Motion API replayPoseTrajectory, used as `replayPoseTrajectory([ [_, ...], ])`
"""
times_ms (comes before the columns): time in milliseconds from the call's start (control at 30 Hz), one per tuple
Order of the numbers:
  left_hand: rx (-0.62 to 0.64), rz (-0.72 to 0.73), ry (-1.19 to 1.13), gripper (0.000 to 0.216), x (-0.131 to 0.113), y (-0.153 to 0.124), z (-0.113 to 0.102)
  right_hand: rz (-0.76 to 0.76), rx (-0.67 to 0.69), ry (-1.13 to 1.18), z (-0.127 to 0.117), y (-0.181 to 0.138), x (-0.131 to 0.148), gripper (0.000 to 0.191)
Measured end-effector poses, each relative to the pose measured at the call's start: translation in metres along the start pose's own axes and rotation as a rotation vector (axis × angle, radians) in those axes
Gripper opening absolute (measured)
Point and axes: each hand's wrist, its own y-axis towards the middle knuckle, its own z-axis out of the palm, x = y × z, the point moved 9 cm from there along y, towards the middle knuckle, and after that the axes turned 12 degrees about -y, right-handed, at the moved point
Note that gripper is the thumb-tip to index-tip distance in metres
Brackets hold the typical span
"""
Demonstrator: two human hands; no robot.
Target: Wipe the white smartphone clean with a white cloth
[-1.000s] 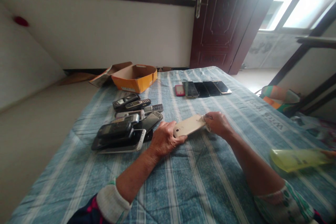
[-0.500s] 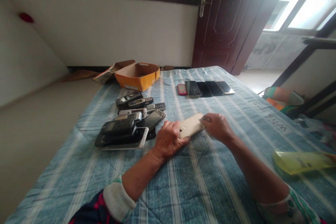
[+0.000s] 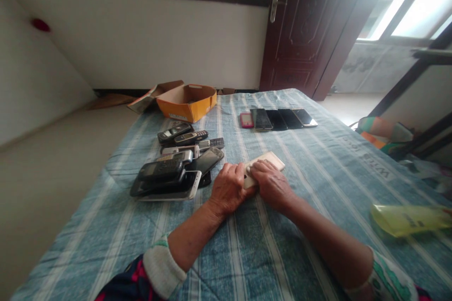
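A gold smartphone (image 3: 273, 159) lies back side up, tilted across the striped cloth in front of me. My left hand (image 3: 228, 187) is closed around its near left end, with the thumb along the lower edge. Bent over the back of the phone, my right hand (image 3: 271, 183) presses its closed fingers near the camera end. A small whitish bit of tissue or cloth (image 3: 248, 169) shows at those fingertips; most of it is hidden. Just left of my left hand is a pile of old phones (image 3: 160, 169), with a dark smartphone (image 3: 208, 161) at its edge.
An open orange cardboard box (image 3: 197, 110) stands at the back left. A row of dark smartphones (image 3: 278, 120) with a small pink phone (image 3: 246, 120) lies at the back. At right is a yellow translucent packet (image 3: 402, 221). A dark red door (image 3: 300, 33) stands beyond.
My right hand has moved left along the phone's back, from its far right end to beside my left hand. The left hand keeps its hold.
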Motion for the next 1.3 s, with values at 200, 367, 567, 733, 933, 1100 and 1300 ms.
replayPoseTrajectory([
  [200, -0.005, -0.021, 0.013, 0.037, -0.001, 0.0, -0.003, 0.272, 0.07, -0.128, -0.003, 0.0, -0.059, 0.029],
  [367, -0.033, 0.014, 0.023, 0.034, -0.002, 0.0, -0.004, 0.154, 0.042, -0.093, 0.001, 0.004, -0.032, 0.024],
  [567, -0.056, 0.033, -0.005, 0.034, -0.002, -0.001, -0.005, 0.096, 0.062, -0.067, 0.004, 0.017, -0.025, 0.023],
  [733, -0.033, 0.012, 0.014, 0.037, -0.001, -0.001, -0.004, 0.238, 0.055, -0.134, -0.001, 0.012, -0.043, 0.027],
  [933, -0.028, 0.016, 0.031, 0.038, 0.0, -0.001, -0.002, 0.065, 0.046, -0.099, -0.003, -0.01, -0.002, 0.031],
  [1100, -0.013, 0.004, 0.031, 0.037, 0.0, -0.001, -0.002, 0.235, -0.001, -0.218, -0.003, -0.027, -0.031, 0.038],
  [1300, -0.014, -0.011, 0.027, 0.031, -0.001, -0.001, -0.002, 0.158, -0.038, -0.221, 0.007, -0.037, -0.002, 0.043],
])
